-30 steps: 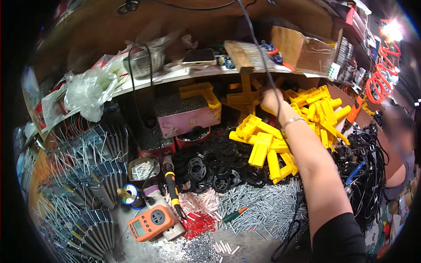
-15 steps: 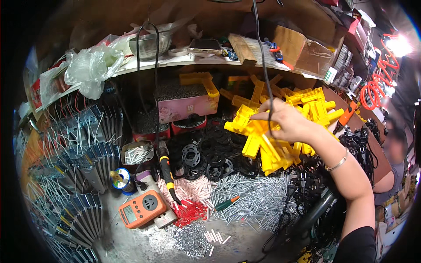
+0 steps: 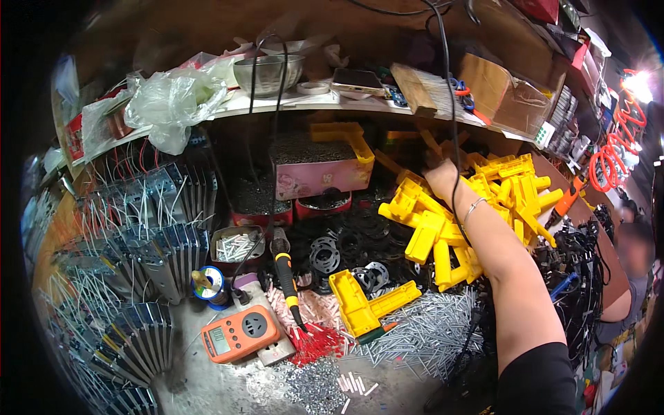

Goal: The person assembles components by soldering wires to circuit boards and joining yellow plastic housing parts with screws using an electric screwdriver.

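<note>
Just beside right hand (image 3: 443,178): yellow parts heap (image 3: 427,232); yellow casing (image 3: 358,312) well apart.

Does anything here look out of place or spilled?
Nothing looks clearly damaged, but yellow plastic parts lie apart from the yellow pile, partly covering a green tool, and a few pale tubes lie scattered away from their heap.

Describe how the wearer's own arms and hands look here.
The right hand looks ungloved, partly lost in shadow. A thin silvery bangle circles that wrist; a black sleeve leaves the forearm bare. The left hand is out of view.
</note>
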The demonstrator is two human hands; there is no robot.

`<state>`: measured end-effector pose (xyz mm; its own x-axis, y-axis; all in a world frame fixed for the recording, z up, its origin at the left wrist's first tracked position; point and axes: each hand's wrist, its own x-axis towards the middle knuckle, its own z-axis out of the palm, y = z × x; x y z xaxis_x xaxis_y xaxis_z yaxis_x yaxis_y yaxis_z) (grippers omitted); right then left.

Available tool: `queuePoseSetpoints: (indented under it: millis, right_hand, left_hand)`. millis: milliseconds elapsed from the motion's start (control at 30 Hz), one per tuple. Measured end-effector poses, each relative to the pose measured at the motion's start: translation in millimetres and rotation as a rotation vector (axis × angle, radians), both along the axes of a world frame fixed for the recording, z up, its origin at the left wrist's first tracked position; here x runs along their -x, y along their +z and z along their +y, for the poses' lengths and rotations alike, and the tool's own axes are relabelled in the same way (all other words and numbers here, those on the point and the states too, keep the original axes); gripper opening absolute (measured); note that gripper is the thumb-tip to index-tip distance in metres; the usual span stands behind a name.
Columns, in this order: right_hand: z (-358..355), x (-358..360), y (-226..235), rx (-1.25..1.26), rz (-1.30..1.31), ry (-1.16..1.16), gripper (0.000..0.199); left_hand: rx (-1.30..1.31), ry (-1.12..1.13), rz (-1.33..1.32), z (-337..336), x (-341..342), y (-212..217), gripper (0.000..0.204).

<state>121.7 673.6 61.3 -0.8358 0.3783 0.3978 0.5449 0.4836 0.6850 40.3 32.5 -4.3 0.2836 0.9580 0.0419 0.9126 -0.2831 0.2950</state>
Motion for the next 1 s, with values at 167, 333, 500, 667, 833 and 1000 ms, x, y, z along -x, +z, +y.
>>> queuePoseSetpoints:
  millis: [167, 333, 500, 667, 833, 1000]
  right_hand:
    - [-30.0, -4.5, 29.4, -0.150, -0.051, 0.016, 0.011]
    - [-61.9, -57.1, 97.5, -0.187, 0.265, -0.373, 0.014]
    - [-85.7, -175.0, 145.3, 0.123, 0.845, -0.315, 0.027]
    - [-300.8, -119.4, 76.6, 1.383, 1.568, 0.192, 0.028]
    - [-478.4, -105.6, -16.8, 1.753, 1.485, 0.016, 0.041]
    - [-509.9, -93.5, -36.4, 1.750, 1.510, 0.018, 0.033]
  left_hand:
    - [-0.040, 0.024, -0.004, 1.4, -1.7, 2.0, 0.056]
    - [0.019, 0.017, -0.069, 9.4, 3.9, 19.3, 0.056]
    - [-0.126, 0.002, -0.012, 10.7, 0.5, 10.9, 0.055]
    - [-0.104, 0.029, 0.008, 18.6, 7.3, 9.5, 0.040]
    - [-0.206, 0.029, 0.018, 22.5, 2.8, 5.2, 0.040]
    - [-0.201, 0.053, 0.051, 17.3, 0.2, 6.3, 0.038]
